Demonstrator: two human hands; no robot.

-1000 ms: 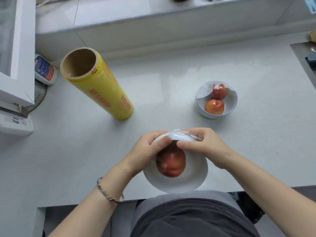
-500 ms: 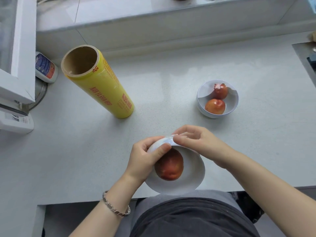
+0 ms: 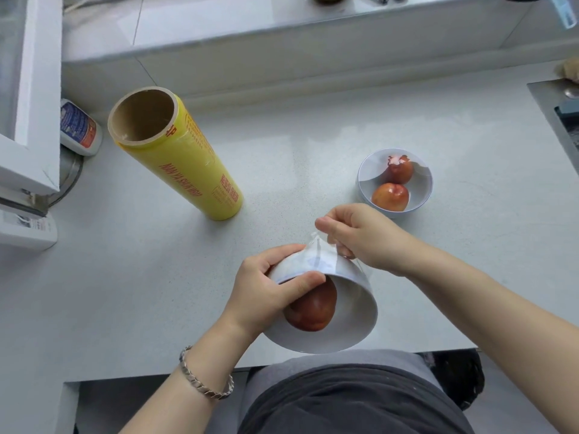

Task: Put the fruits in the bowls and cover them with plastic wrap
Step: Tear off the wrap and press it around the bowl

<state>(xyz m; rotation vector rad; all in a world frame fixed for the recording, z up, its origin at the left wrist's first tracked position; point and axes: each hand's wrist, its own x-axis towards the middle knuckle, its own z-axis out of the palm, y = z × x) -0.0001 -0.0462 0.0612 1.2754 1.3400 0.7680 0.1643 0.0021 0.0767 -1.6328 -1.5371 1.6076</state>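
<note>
A white bowl [image 3: 347, 327] sits at the counter's near edge, tipped toward me, with a red fruit [image 3: 313, 308] inside. My left hand [image 3: 266, 286] grips its far-left rim, thumb pressed on the rim over the fruit. My right hand [image 3: 363, 236] pinches a sheet of clear plastic wrap [image 3: 319, 255] and holds it stretched up off the bowl's far side. A second white bowl [image 3: 419, 195] further right holds two red-orange fruits [image 3: 390, 195] under film. The yellow roll of plastic wrap [image 3: 185, 161] stands tilted at the left.
A white appliance [image 3: 28, 120] with a small labelled bottle [image 3: 78, 126] beside it fills the far left. A raised ledge [image 3: 282, 36] runs along the back. A sink edge [image 3: 560, 120] shows at the far right. My dark-clothed lap lies below the counter edge.
The bowl has tipped further toward me. My right hand has lifted away from the rim toward the far right, pulling the plastic wrap taut. My left hand keeps its hold on the rim.
</note>
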